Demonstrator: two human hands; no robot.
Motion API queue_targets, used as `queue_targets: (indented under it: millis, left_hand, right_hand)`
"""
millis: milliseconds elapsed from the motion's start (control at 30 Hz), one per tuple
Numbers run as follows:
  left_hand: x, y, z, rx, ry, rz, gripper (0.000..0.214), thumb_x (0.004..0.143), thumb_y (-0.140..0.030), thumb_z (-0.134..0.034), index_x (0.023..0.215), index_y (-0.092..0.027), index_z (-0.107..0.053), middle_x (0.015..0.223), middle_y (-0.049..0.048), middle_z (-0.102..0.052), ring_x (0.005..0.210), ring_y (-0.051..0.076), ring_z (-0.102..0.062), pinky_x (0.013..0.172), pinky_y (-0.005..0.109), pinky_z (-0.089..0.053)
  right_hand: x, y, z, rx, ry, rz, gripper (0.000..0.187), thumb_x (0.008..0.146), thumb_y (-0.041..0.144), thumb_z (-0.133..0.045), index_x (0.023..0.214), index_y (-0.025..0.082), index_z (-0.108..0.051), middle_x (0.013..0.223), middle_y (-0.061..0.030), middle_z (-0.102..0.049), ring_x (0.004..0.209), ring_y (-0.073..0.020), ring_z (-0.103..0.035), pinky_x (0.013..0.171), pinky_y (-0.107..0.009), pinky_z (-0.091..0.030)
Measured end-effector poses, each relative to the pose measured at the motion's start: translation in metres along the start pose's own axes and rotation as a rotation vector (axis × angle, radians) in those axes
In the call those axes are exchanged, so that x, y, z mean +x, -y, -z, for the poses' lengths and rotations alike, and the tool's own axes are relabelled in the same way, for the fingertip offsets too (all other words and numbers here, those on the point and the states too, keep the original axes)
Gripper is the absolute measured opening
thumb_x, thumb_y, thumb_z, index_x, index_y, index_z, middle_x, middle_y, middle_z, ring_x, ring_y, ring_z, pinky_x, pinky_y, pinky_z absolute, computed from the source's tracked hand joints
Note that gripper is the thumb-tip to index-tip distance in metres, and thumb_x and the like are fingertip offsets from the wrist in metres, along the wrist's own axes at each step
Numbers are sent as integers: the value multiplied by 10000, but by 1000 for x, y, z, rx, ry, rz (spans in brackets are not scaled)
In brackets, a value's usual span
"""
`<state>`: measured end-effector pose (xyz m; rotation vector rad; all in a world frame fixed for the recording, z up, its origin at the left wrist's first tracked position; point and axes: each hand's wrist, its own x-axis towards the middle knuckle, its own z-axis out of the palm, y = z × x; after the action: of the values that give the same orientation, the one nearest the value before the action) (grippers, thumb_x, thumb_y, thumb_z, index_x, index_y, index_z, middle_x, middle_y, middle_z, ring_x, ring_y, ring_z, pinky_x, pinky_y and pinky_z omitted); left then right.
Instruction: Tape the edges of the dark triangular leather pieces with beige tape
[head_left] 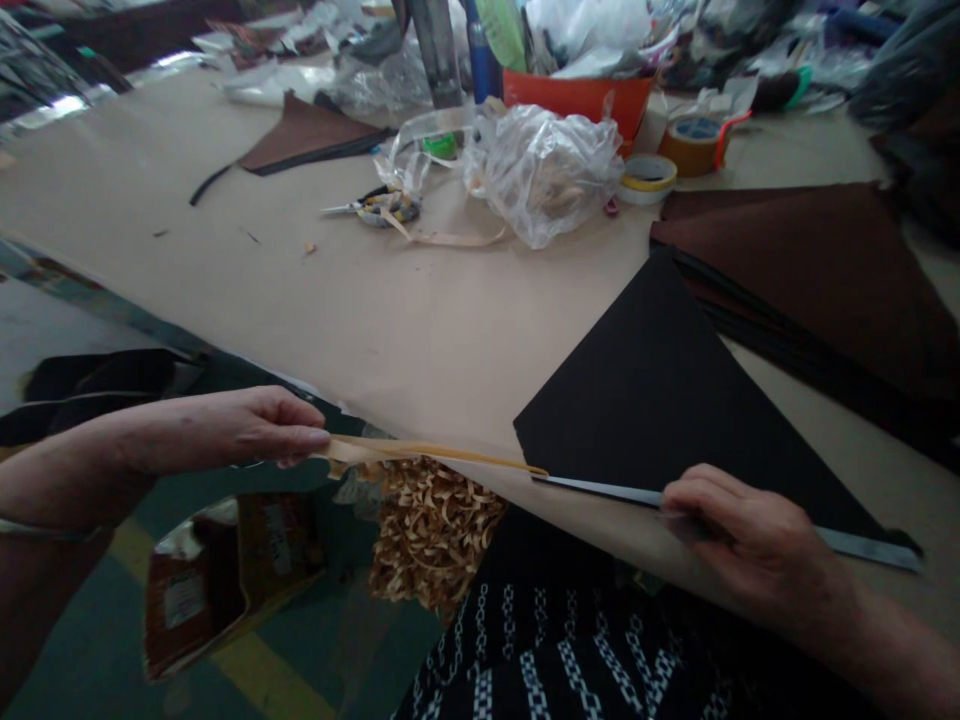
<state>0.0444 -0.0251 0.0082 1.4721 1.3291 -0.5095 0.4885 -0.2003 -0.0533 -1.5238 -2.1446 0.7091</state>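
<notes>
Strip, papery tan, pinched by my left hand; flat black panel, presumably for steadiness, under my curled right hand, grip unclear.

1. Ahead of my left hand, nearly bare tabletop runs up to a pair of snips, leaving room to slide a hand across.
2. Farther back, a crumpled clear plastic bag and an orange bin block the way.
3. To the right, a brown stack lies just past the black panel at my right hand.
4. A tan strip crosses the gap between my hands, from the left one to the panel's corner.
</notes>
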Motion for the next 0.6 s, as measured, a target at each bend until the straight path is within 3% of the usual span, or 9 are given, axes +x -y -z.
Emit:
queue_targets:
  millis: [167,300,600]
  left_hand:
    - [-4,-5,1,23,-25,47,392,791,-503,-490,646,-141,-523,610,-35,-372,571,89,-305,544,194,-252]
    - [-10,-4,5,-11,-54,64,404,767,-517,-508,641,-134,-542,609,-27,-405,580,94,-335,553,189,-277]
    - [-21,13,14,-19,-93,83,413,801,-505,-496,632,-134,-565,606,-37,-469,586,93,-388,573,166,-301]
  right_hand:
    - [8,-4,-7,32,83,6,130,867,165,-459,807,202,-568,734,-7,-547,636,-120,-546,587,-240,-423]
    - [9,-6,-3,24,166,-23,173,867,167,-461,917,224,-616,805,-7,-579,667,-120,-567,608,-240,-424]
    - [12,-7,-4,-141,224,5,474,749,64,-466,1136,302,-602,860,12,-591,646,-114,-586,563,-217,-408]
